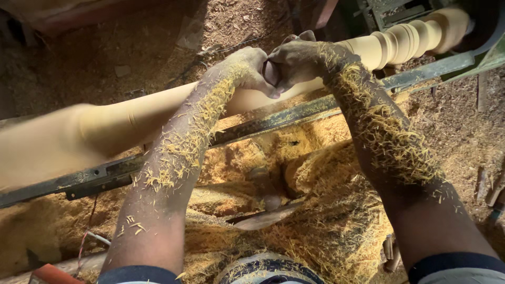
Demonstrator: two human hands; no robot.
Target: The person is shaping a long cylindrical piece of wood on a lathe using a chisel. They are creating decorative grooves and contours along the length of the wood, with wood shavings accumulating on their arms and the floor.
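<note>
A long pale wooden spindle [105,126] lies across a lathe, thick at the left and turned into rings and beads at the far right [410,39]. Its surface is blurred as if spinning. My left hand [244,68] and my right hand [297,60] meet over the middle of the spindle, fingers closed together around a small dark object pressed against the wood; what it is cannot be made out. Both forearms are coated in yellow wood shavings.
A dark metal lathe rail [263,123] runs diagonally under the spindle. Heaps of yellow shavings [326,210] fill the space below, with a long metal tool blade [263,218] lying in them. Green machine parts [473,58] stand at the top right. Sawdust covers the floor.
</note>
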